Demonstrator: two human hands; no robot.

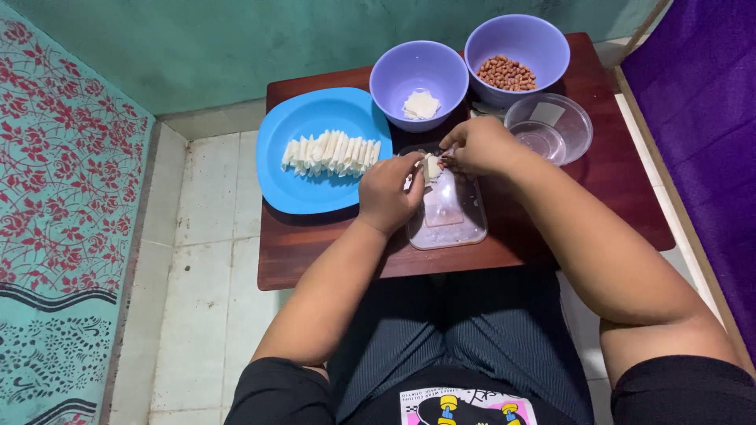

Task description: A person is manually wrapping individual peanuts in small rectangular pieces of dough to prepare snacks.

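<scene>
Left hand (387,191) and right hand (480,145) together mid-frame, pinching a white wrapper (431,166) over clear tray (453,224) — blue plate (291,185) left, bowls behind.

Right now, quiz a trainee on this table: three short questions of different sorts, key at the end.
1. True or false: the blue plate holds a row of rolled white wrappers.
2. Which purple bowl holds the peanuts? A) the bowl beside the plate B) the far right bowl
3. Fill in: the left hand and right hand pinch a small white piece above a clear ____.

Key: 1 true; 2 B; 3 tray.
</scene>
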